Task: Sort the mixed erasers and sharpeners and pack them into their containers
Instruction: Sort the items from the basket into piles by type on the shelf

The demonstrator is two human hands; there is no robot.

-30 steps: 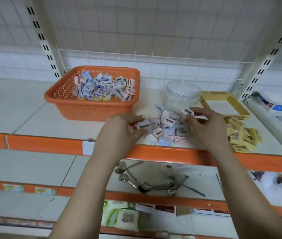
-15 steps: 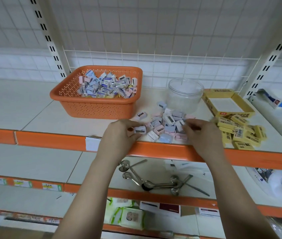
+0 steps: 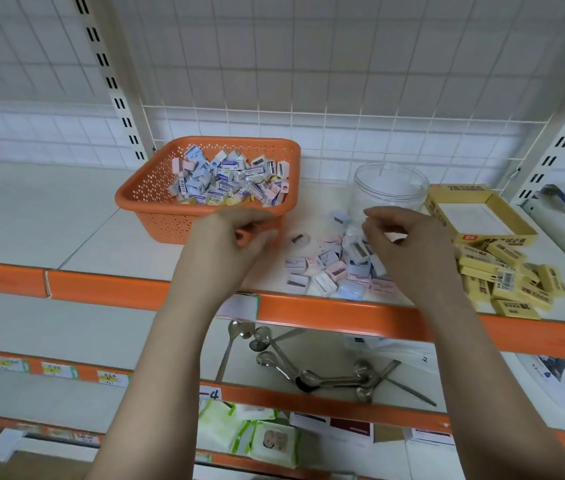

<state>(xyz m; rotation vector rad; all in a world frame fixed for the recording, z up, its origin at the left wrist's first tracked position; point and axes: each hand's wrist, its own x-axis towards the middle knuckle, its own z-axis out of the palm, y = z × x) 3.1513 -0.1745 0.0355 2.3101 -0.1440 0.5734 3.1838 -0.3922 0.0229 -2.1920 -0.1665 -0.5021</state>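
White shelf (image 3: 66, 216): orange basket (image 3: 142, 199) of sharpeners (image 3: 229, 181), empty clear jar (image 3: 390, 192).

A white shelf (image 3: 66, 233) with an orange front edge crosses the middle of the frame, and on it at centre left stands an orange basket (image 3: 156, 206) holding small boxed items. To the right of the basket, near the front edge, lies a loose heap of pastel sharpeners (image 3: 329, 271); behind it stands a clear plastic jar (image 3: 392, 188), and beside the jar at right an open yellow box (image 3: 482, 220). In front of that box, at the right of the frame, a pile of yellow erasers (image 3: 509, 282) lies on the shelf.
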